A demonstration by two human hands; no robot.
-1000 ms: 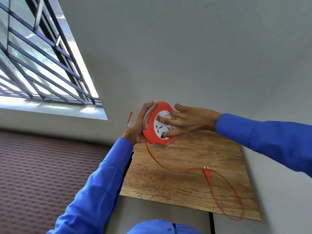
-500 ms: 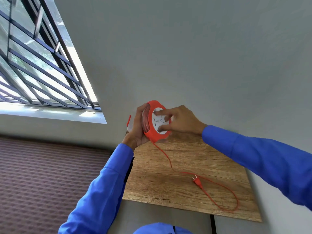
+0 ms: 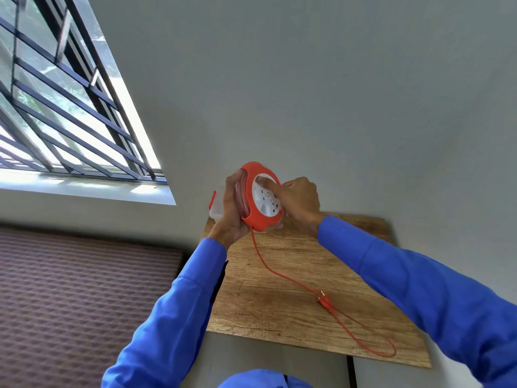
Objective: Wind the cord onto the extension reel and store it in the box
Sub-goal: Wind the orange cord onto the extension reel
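With the left hand (image 3: pixel 233 217) gripping the reel (image 3: pixel 258 201) above the worktop (image 3: pixel 279 298) and right hand (image 3: pixel 298 197) fingers pressed on its face, turn steadily so the loose cord (image 3: pixel 282 277) feeds in evenly.

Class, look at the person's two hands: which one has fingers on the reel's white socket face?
The right hand: its fingers press the white socket face. The left hand instead grips the orange reel by its rim.

A wooden table (image 3: pixel 279 312) carries the orange cord (image 3: pixel 282 277), its plug (image 3: pixel 324 300), and a clear box (image 3: pixel 216 210).
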